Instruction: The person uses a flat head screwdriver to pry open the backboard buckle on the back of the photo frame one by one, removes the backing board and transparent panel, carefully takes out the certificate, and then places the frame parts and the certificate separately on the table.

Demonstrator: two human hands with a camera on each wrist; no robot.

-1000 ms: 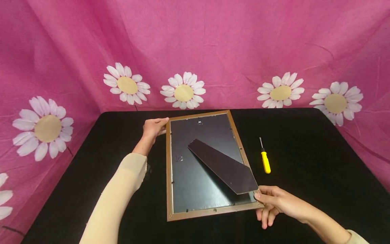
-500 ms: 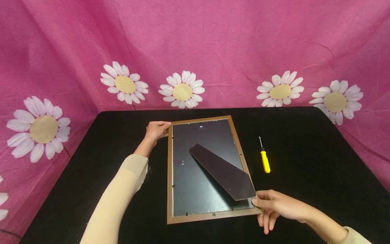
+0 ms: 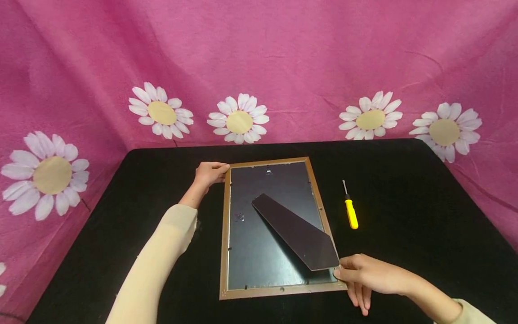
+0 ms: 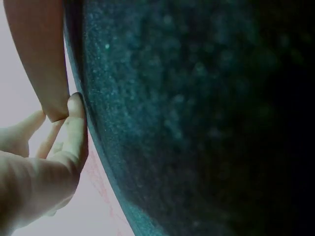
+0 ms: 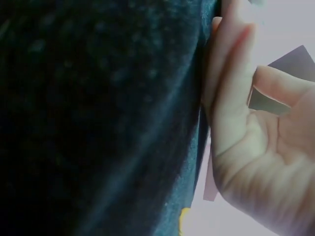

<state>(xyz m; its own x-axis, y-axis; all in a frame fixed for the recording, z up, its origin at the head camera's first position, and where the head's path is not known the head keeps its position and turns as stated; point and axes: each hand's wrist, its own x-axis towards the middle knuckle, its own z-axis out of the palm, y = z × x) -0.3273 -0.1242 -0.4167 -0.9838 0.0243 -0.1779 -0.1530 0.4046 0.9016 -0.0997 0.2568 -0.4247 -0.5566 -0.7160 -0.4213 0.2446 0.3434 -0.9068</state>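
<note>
A picture frame [image 3: 224, 252] with a brown border lies back side up in the middle of the head view. From its dark backing board [image 3: 251, 252] a dark easel stand [image 3: 297, 234] sticks out at a slant. My left hand [image 3: 209, 174] pinches the far left corner; in the left wrist view, thumb and fingers meet at the frame corner [image 4: 49, 73]. My right hand [image 3: 368, 276] grips the near right corner, thumb on top, the other fingers pointing down beside and below it. The right wrist view shows this hand [image 5: 246, 123] close to the black surface; its grip is partly hidden.
A screwdriver [image 3: 351, 211] with a yellow handle lies to the right of the frame, its tip pointing away. Black cloth covers the table [image 3: 425, 216]. Behind it hangs a pink curtain [image 3: 303, 58] with white daisies.
Both hands have brought the picture frame slightly lower and nearer to me, keeping hold of its corners. The view has shifted a little. The screwdriver lies still.
</note>
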